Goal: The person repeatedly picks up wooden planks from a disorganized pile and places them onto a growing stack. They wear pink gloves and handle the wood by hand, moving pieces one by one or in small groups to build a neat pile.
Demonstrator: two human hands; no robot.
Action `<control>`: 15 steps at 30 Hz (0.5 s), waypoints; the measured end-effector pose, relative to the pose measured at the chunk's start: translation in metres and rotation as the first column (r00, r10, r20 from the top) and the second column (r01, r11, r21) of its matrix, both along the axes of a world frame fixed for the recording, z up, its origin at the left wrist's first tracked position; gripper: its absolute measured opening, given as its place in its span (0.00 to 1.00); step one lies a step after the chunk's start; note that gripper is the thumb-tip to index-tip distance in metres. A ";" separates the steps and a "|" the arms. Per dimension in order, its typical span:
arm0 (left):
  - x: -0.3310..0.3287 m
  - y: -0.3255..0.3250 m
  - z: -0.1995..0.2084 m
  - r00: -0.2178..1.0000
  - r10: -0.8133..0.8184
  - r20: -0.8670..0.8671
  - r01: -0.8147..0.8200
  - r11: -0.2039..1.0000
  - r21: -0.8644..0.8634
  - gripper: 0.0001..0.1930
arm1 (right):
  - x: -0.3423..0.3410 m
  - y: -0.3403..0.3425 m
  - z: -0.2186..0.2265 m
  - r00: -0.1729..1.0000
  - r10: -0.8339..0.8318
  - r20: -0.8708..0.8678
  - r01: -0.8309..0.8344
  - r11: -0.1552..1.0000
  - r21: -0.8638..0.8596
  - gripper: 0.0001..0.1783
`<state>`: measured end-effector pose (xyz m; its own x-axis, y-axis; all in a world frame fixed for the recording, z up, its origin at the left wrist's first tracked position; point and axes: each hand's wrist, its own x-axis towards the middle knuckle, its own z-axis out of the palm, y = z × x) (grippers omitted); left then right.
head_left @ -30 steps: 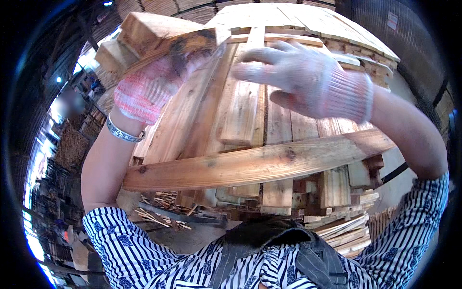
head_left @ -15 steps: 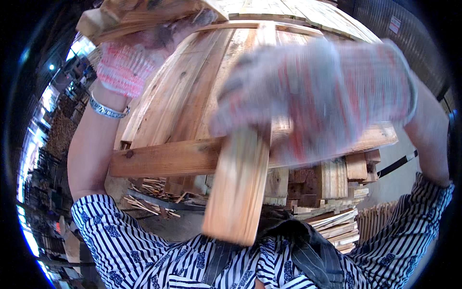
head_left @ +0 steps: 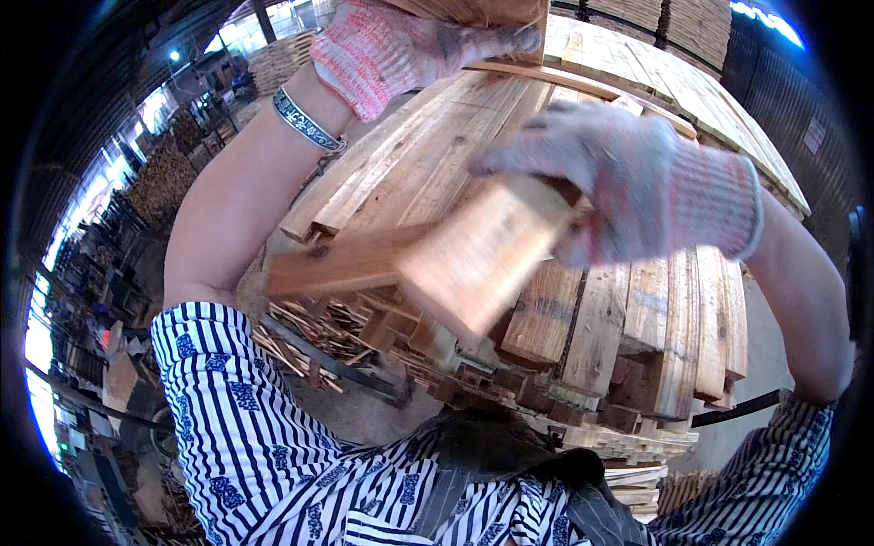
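Near the top edge, my left hand (head_left: 391, 55), in a pink-and-white knit glove, is closed on a thick wooden piece (head_left: 487, 11), most of which lies outside the picture. My right hand (head_left: 628, 173), gloved in grey and pink, grips a wooden board (head_left: 492, 250) from above, its near end slanting down to the left. This board is a little blurred, and its far part is hidden behind the glove. Beneath it, another board (head_left: 337, 264) lies crosswise at the near left of a stack of long planks (head_left: 428, 136).
More planks (head_left: 592, 328) end toward me on the right of the stack. Thin wood strips (head_left: 300, 337) lie below at left, beside a dark bar (head_left: 337, 364). Another plank stack (head_left: 674, 82) rises behind, near a corrugated wall (head_left: 801, 109).
My left hand and its wooden piece have shifted right in the view. The right hand's board has swung from nearly upright to a slant, uncovering plank ends at right. The view has also turned.
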<state>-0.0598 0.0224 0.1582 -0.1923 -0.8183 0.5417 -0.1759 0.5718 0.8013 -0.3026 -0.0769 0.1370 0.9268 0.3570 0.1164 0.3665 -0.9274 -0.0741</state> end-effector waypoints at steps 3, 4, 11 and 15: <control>0.002 -0.018 -0.003 0.807 0.428 0.407 -0.335 0.899 -0.281 0.21 | 0.005 -0.005 -0.001 0.995 -0.089 -0.050 0.092 0.995 0.047 0.42; 0.002 -0.014 -0.006 0.956 0.208 0.208 -0.183 0.974 -0.130 0.22 | 0.010 -0.003 -0.002 0.985 -0.087 -0.148 0.087 0.996 0.000 0.42; -0.012 0.003 0.004 0.792 0.322 0.518 -0.236 0.945 -0.226 0.23 | 0.011 0.003 -0.015 1.000 0.026 0.014 -0.023 0.976 -0.216 0.25; 0.003 -0.008 0.010 0.896 0.097 0.433 -0.045 0.991 -0.129 0.22 | 0.028 -0.008 -0.014 0.991 -0.136 -0.007 0.134 0.987 -0.090 0.32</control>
